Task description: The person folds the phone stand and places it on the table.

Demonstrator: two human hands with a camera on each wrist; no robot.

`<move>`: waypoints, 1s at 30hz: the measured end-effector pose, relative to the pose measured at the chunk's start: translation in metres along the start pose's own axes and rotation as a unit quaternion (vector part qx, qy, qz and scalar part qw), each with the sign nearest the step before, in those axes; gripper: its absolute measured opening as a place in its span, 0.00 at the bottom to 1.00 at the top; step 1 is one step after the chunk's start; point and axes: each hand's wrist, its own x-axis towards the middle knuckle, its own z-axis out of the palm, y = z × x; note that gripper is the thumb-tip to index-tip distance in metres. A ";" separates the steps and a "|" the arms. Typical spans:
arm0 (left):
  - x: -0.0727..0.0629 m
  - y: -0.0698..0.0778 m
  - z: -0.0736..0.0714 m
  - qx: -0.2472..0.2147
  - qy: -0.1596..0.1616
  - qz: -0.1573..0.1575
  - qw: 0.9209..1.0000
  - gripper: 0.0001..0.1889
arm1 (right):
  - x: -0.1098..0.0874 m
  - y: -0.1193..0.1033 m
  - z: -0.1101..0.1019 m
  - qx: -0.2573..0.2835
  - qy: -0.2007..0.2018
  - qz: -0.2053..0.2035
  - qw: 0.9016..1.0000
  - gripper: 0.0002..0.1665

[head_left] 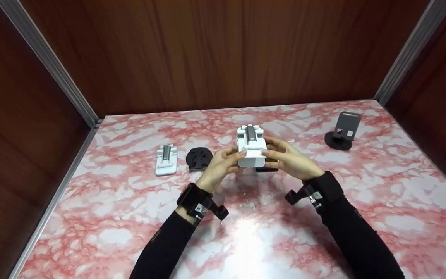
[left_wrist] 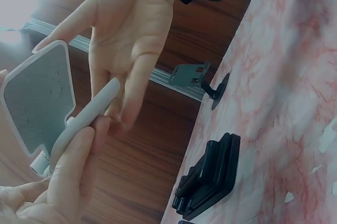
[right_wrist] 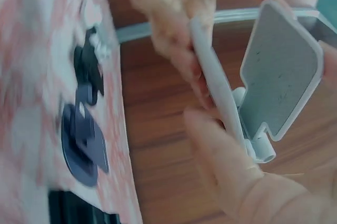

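Note:
A white folding phone stand (head_left: 251, 143) is held up above the tabletop between both hands. From the left side, my left hand (head_left: 223, 162) grips its edge, thumb at the front. My right hand (head_left: 294, 159) holds the opposite edge, thumb on the front and fingers behind. In the left wrist view the stand's grey-padded plate (left_wrist: 41, 92) is tilted away from its white base (left_wrist: 84, 121), partly opened. The right wrist view shows the same plate (right_wrist: 284, 68) and base (right_wrist: 216, 79) at an angle, joined at a hinge; the hands there are blurred.
Left of the hands lie another white folded phone stand (head_left: 166, 159) and a black round-based folded stand (head_left: 199, 159). A black folded stand (left_wrist: 208, 176) sits beneath the right hand. At the far right stands an upright dark grey phone stand (head_left: 347, 126). Wooden panels (head_left: 223, 54) enclose the marbled table (head_left: 122, 209).

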 end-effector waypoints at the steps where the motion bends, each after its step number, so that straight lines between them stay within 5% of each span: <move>1: 0.000 0.000 0.000 0.001 -0.001 0.000 1.000 0.27 | 0.000 0.000 0.000 0.015 -0.004 0.000 1.000 0.43; 7: -0.001 0.001 0.000 0.007 -0.008 0.002 1.000 0.26 | 0.000 0.000 -0.002 0.033 0.004 -0.004 0.999 0.44; 30: -0.001 0.001 0.000 -0.013 -0.009 0.023 1.000 0.28 | 0.001 0.001 -0.001 -0.039 0.035 -0.022 0.998 0.43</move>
